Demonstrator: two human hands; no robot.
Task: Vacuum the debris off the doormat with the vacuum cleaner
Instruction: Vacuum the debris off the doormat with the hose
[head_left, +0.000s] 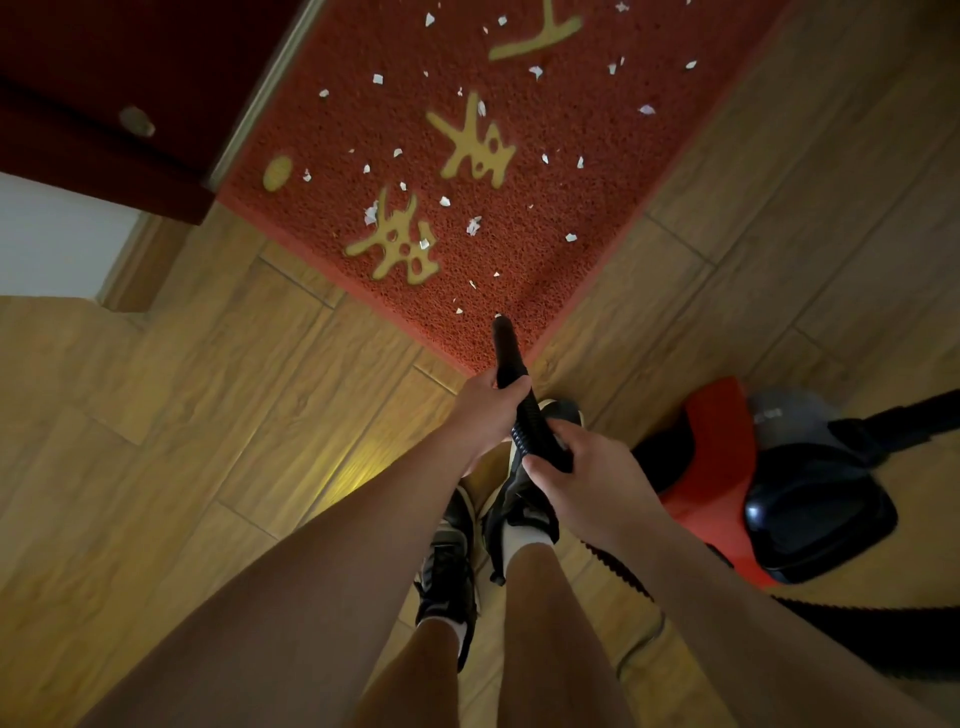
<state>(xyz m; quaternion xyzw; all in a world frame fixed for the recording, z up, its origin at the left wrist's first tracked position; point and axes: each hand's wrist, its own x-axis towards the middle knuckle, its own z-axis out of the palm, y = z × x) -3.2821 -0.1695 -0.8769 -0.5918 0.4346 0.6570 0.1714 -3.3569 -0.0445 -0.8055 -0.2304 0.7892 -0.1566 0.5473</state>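
A red doormat (571, 171) with gold characters lies ahead of me on the wooden floor. Several small white paper scraps (472, 226) are strewn over it. Both my hands grip the black ribbed vacuum hose (532, 426). My left hand (485, 410) is shut around it just behind the black nozzle (505, 345). Lower down the hose sits my right hand (587, 473), also shut on it. The nozzle tip rests on the mat's near corner, touching one scrap. The red and black vacuum cleaner (769, 483) stands on the floor to my right.
A dark red door (130, 78) with a metal threshold strip (265, 88) borders the mat's left side. My feet in black shoes (449, 561) stand just short of the mat's corner. The hose (841, 618) loops across the floor behind my right arm. Wooden floor surrounds the mat.
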